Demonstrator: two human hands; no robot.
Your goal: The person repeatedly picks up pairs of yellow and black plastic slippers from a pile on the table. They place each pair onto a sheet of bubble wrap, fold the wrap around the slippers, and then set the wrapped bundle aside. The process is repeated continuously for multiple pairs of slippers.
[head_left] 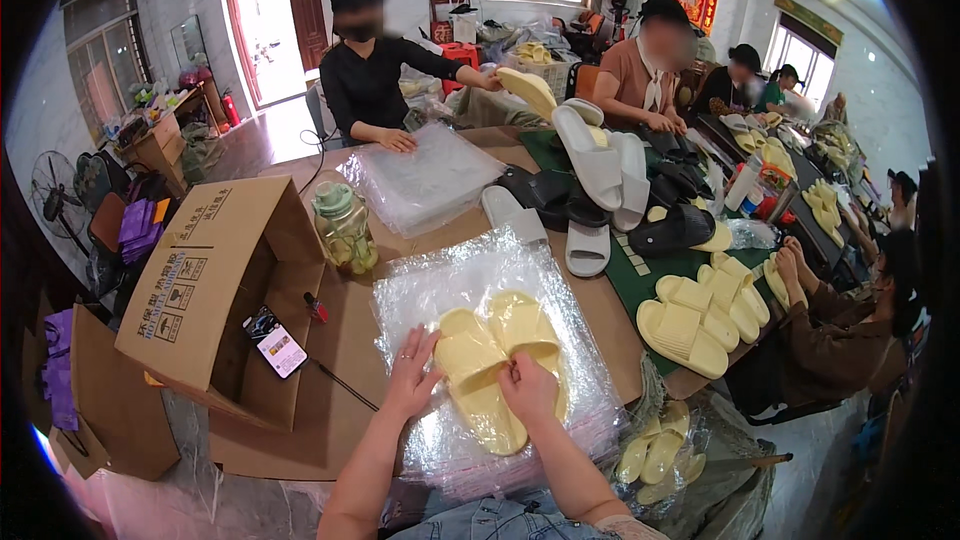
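A pair of pale yellow slippers lies side by side on a thick stack of clear plastic bags in front of me. Whether the pair is on top of the uppermost bag or inside it, I cannot tell. My left hand rests with fingers stretched along the outer edge of the left slipper. Closed in a pinch, my right hand is at the inner edge of the straps, where the two slippers meet. Its fingertips are partly hidden.
Left stand an open cardboard box with a phone, and a lidded jar. More clear bags lie beyond. Grey slippers, black slippers and yellow slippers crowd the right. Across the table, a co-worker holds a yellow slipper.
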